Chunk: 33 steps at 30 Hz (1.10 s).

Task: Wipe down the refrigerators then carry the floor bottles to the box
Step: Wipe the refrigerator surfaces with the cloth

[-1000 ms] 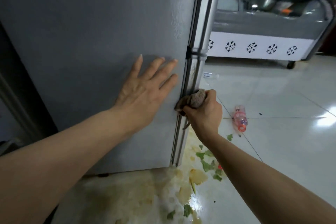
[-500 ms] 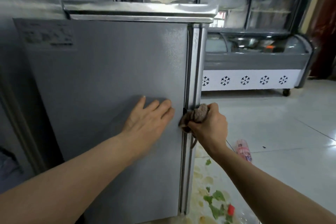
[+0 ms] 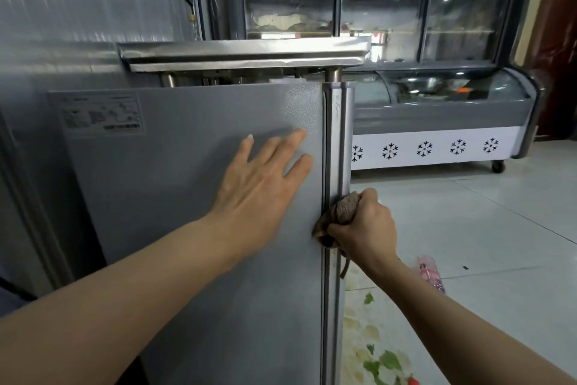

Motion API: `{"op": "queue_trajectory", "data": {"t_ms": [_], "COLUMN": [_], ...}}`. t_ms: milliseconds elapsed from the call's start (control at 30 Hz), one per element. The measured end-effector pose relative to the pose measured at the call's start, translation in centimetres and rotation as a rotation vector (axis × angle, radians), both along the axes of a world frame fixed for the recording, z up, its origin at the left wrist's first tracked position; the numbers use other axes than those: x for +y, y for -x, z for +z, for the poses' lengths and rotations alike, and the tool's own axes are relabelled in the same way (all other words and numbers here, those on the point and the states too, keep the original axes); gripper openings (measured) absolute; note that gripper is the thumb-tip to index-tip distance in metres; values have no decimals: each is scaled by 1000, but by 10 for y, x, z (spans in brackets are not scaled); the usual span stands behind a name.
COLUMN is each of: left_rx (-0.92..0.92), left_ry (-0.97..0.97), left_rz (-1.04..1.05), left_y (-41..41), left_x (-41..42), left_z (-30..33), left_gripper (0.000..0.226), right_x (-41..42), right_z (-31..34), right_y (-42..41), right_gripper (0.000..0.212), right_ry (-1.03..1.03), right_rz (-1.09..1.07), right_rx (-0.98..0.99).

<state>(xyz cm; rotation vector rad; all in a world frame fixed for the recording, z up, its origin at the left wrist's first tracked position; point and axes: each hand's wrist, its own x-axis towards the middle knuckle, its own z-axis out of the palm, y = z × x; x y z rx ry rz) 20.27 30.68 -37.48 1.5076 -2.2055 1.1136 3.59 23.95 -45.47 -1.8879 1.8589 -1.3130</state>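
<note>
Shifted upward along the front corner edge of the refrigerator (image 3: 193, 197) since half a second ago: right hand (image 3: 365, 228) and its cloth (image 3: 338, 216); more of the top edge and the label sticker (image 3: 103, 114) now in view.

Left hand (image 3: 262, 184): one, fingers straight and spread, flat against the grey side panel near its front edge, holding nothing.

Right hand: one, fingers curled tight round the bunched brown cloth, pressing it on the door-seam strip at the corner.

Cloth: one; soft, pliant, likely damp; best held balled in the fist.

Floor bottle (image 3: 431, 272): one visible, pink, lying on the floor tiles just right of the right forearm; probably light, thin plastic, apt to roll; take round the body.

Refrigerators: three units, counting the chest freezer (image 3: 437, 122) and glass-door cabinet (image 3: 384, 3) behind.

Spilled scraps (image 3: 381, 359): scattered at the refrigerator's foot, uncounted.

Box: not in view.
</note>
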Motion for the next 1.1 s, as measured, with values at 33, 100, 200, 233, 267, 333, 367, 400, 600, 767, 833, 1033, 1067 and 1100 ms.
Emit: {"op": "queue_trajectory", "data": {"t_ms": [33, 100, 200, 233, 267, 333, 367, 400, 600, 767, 833, 1033, 1067, 1100], "left_rx": [0, 18, 59, 76, 94, 126, 127, 112, 125, 142, 159, 199, 205, 211], "left_ry": [14, 45, 80, 87, 93, 84, 72, 68, 91, 81, 78, 111, 121, 128], "left_rz": [6, 29, 84, 111, 142, 195, 216, 229, 194, 140, 124, 81, 69, 59], "left_y": [-1, -3, -6, -9, -11, -16, -18, -20, -25, -24, -24, -25, -25, -25], "left_x": [-1, -3, -8, -10, -13, -16, -17, -18, -21, -20, -20, -24, -24, -23], "left_z": [3, 13, 33, 39, 45, 54, 56, 59, 75, 81, 82, 86, 86, 86], "left_gripper": [76, 80, 85, 88, 91, 93, 92, 92, 85, 66, 62, 51, 49, 46], "right_x": [0, -1, -3, -3, -2, -3, -3, -3, -4, -2, -2, -8, -7, -6], "right_z": [4, 16, 34, 38, 42, 51, 58, 67, 139, 167, 168, 169, 169, 169], "right_y": [0, 0, 0, 1, 1, 1, 1, 0, -3, -2, 1, 0, 0, 0], "right_gripper": [55, 55, 59, 59, 58, 58, 58, 58, 64, 54, 45, 27, 26, 26], "right_ry": [3, 44, 84, 93, 111, 148, 162, 178, 284, 344, 377, 475, 489, 503], "right_rz": [2, 4, 32, 46, 55, 55, 54, 56, 37, 90, 136, 109, 97, 90], "right_rx": [-5, -33, -19, -12, -8, -1, -4, -14, -119, -32, 48, 186, 190, 194]}}
